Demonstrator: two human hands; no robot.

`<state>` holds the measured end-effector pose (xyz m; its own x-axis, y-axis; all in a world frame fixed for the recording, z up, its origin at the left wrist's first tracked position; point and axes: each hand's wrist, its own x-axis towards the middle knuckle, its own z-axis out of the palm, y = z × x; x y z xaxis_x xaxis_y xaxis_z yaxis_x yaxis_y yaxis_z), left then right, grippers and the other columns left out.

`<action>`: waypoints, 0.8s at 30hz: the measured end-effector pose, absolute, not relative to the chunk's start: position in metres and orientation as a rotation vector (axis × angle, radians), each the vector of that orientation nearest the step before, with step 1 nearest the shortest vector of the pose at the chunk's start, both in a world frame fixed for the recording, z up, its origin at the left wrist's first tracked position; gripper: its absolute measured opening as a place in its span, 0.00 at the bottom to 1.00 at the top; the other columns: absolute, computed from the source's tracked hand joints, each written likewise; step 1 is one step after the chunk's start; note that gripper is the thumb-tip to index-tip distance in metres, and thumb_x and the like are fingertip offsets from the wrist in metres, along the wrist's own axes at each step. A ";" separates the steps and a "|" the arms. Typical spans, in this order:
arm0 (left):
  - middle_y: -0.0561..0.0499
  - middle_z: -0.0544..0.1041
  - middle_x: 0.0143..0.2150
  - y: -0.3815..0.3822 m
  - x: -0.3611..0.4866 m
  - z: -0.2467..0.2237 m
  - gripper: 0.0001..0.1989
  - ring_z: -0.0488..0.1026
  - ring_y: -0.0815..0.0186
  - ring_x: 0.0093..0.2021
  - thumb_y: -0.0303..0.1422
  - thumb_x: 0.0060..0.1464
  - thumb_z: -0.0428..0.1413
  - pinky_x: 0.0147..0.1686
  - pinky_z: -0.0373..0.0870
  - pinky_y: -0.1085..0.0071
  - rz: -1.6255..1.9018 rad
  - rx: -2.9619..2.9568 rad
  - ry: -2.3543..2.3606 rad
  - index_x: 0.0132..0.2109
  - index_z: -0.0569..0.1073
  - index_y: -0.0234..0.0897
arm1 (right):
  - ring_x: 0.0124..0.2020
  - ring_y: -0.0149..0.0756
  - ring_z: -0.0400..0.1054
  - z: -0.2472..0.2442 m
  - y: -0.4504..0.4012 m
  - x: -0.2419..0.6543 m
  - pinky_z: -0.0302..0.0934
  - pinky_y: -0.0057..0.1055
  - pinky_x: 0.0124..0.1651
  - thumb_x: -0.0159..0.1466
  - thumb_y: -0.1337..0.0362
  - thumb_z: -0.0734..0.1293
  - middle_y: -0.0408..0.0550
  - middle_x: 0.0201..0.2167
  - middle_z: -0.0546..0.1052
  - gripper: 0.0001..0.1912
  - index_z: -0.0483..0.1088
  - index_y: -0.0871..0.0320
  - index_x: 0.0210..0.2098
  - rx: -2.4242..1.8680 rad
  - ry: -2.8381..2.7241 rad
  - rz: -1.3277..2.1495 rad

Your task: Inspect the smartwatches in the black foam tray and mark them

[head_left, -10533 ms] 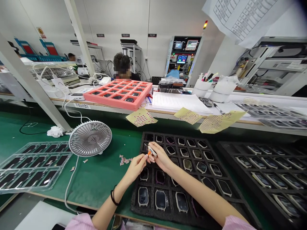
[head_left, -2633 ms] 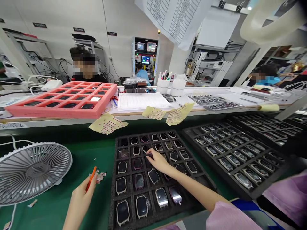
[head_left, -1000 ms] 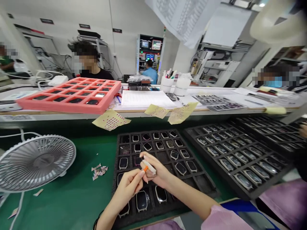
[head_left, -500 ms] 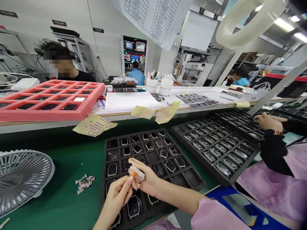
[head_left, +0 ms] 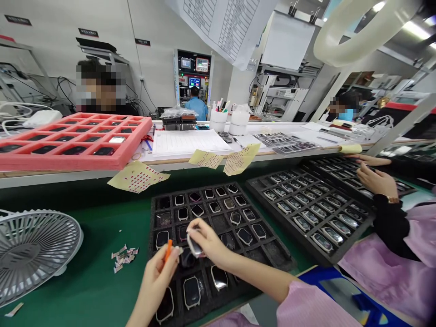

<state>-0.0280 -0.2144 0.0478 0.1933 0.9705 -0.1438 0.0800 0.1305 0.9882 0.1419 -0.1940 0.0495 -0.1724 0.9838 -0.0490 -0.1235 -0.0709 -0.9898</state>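
Observation:
My left hand [head_left: 157, 277] pinches a slim orange tool [head_left: 168, 250]. A small whitish piece [head_left: 179, 250] shows at its fingertips; I cannot make out what it is. Between the thumb and fingers of my right hand [head_left: 209, 245] is a smartwatch [head_left: 195, 244], tilted, with its silvery frame visible. Both hands are over a black foam tray [head_left: 277, 253], a short gap apart. Rows of watches lie in the tray's compartments, among them a watch [head_left: 191, 292] near the front edge. Small pale strips [head_left: 124, 258] lie heaped on the green mat left of the tray.
A grey fan [head_left: 37, 254] stands at the left. Behind, a shelf carries a pink foam tray [head_left: 136, 141] and white cups [head_left: 218, 120]. On the right, a second black tray [head_left: 259, 185] holds watches, and a co-worker's hands [head_left: 376, 181] are over another tray.
My hands have moved apart: the left went left and down with the orange tool, while the right now shows the watch tilted. The co-worker's second hand has come into view.

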 end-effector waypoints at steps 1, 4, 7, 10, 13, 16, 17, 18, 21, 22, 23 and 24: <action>0.60 0.52 0.20 -0.213 -0.039 0.046 0.25 0.46 0.74 0.19 0.57 0.47 0.54 0.17 0.42 0.76 0.969 1.225 1.231 0.30 0.66 0.38 | 0.15 0.25 0.53 0.048 -0.188 0.153 0.45 0.21 0.16 0.61 0.47 0.62 0.33 0.19 0.59 0.16 0.59 0.52 0.35 -1.102 -1.206 1.388; 0.58 0.58 0.20 -0.203 -0.082 0.039 0.26 0.53 0.72 0.19 0.58 0.44 0.54 0.18 0.50 0.75 1.025 1.304 1.484 0.28 0.67 0.38 | 0.15 0.26 0.51 0.037 -0.165 0.194 0.43 0.23 0.17 0.62 0.50 0.61 0.33 0.19 0.59 0.13 0.58 0.52 0.35 -1.240 -1.270 1.191; 0.55 0.64 0.20 -0.195 -0.118 0.034 0.25 0.59 0.67 0.21 0.58 0.42 0.54 0.21 0.56 0.73 0.876 1.518 1.730 0.26 0.69 0.38 | 0.20 0.29 0.56 0.022 -0.148 0.227 0.52 0.27 0.25 0.64 0.55 0.60 0.36 0.21 0.61 0.09 0.61 0.54 0.34 -1.499 -1.584 0.802; 0.55 0.62 0.17 -0.193 -0.131 0.031 0.24 0.60 0.65 0.19 0.56 0.46 0.48 0.21 0.55 0.72 0.731 1.628 1.864 0.27 0.70 0.38 | 0.25 0.32 0.61 0.007 -0.144 0.239 0.55 0.30 0.33 0.63 0.58 0.61 0.38 0.22 0.65 0.07 0.63 0.55 0.33 -1.512 -1.730 0.748; 0.55 0.62 0.17 -0.192 -0.129 0.028 0.24 0.63 0.63 0.18 0.53 0.49 0.44 0.21 0.55 0.72 0.657 1.662 1.910 0.31 0.72 0.39 | 0.34 0.36 0.66 -0.001 -0.147 0.237 0.58 0.33 0.41 0.64 0.59 0.60 0.42 0.31 0.71 0.07 0.64 0.55 0.33 -1.477 -1.872 0.727; 0.55 0.63 0.17 -0.191 -0.129 0.026 0.23 0.65 0.62 0.19 0.52 0.50 0.43 0.21 0.56 0.73 0.608 1.688 1.937 0.32 0.72 0.39 | 0.40 0.39 0.66 -0.001 -0.151 0.236 0.58 0.36 0.46 0.65 0.60 0.60 0.46 0.34 0.73 0.07 0.65 0.55 0.32 -1.479 -1.952 0.667; 0.55 0.64 0.17 -0.190 -0.130 0.025 0.22 0.65 0.62 0.19 0.51 0.51 0.43 0.22 0.56 0.73 0.594 1.700 1.947 0.32 0.71 0.39 | 0.40 0.40 0.66 0.001 -0.153 0.238 0.57 0.38 0.48 0.65 0.61 0.59 0.46 0.34 0.73 0.08 0.65 0.55 0.32 -1.481 -1.964 0.647; 0.55 0.64 0.17 -0.189 -0.131 0.024 0.21 0.66 0.62 0.19 0.51 0.51 0.43 0.22 0.57 0.73 0.576 1.708 1.962 0.31 0.70 0.40 | 0.41 0.40 0.65 0.003 -0.155 0.241 0.56 0.39 0.49 0.65 0.61 0.59 0.48 0.34 0.72 0.08 0.66 0.56 0.32 -1.491 -1.977 0.614; 0.55 0.64 0.17 -0.188 -0.137 0.021 0.19 0.67 0.62 0.20 0.49 0.53 0.43 0.22 0.57 0.74 0.507 1.720 2.021 0.29 0.67 0.41 | 0.43 0.44 0.65 0.011 -0.161 0.255 0.55 0.41 0.50 0.67 0.60 0.58 0.52 0.37 0.72 0.11 0.68 0.57 0.32 -1.678 -2.012 0.331; 0.55 0.64 0.17 -0.188 -0.139 0.020 0.18 0.67 0.62 0.20 0.49 0.54 0.43 0.22 0.57 0.75 0.482 1.724 2.041 0.28 0.66 0.41 | 0.43 0.45 0.65 0.013 -0.163 0.261 0.56 0.41 0.49 0.67 0.59 0.57 0.54 0.38 0.72 0.12 0.68 0.58 0.33 -1.809 -2.007 0.204; 0.54 0.64 0.17 -0.187 -0.141 0.019 0.18 0.68 0.62 0.20 0.49 0.54 0.43 0.21 0.57 0.75 0.458 1.727 2.057 0.27 0.65 0.42 | 0.43 0.46 0.65 0.015 -0.165 0.268 0.57 0.41 0.47 0.67 0.60 0.57 0.56 0.38 0.72 0.13 0.68 0.59 0.34 -1.956 -1.988 0.096; 0.54 0.65 0.16 -0.187 -0.142 0.019 0.18 0.68 0.61 0.20 0.48 0.55 0.42 0.21 0.57 0.75 0.439 1.732 2.071 0.27 0.64 0.42 | 0.43 0.47 0.66 0.016 -0.167 0.273 0.57 0.41 0.46 0.67 0.60 0.57 0.57 0.38 0.72 0.13 0.68 0.60 0.35 -2.093 -1.958 0.029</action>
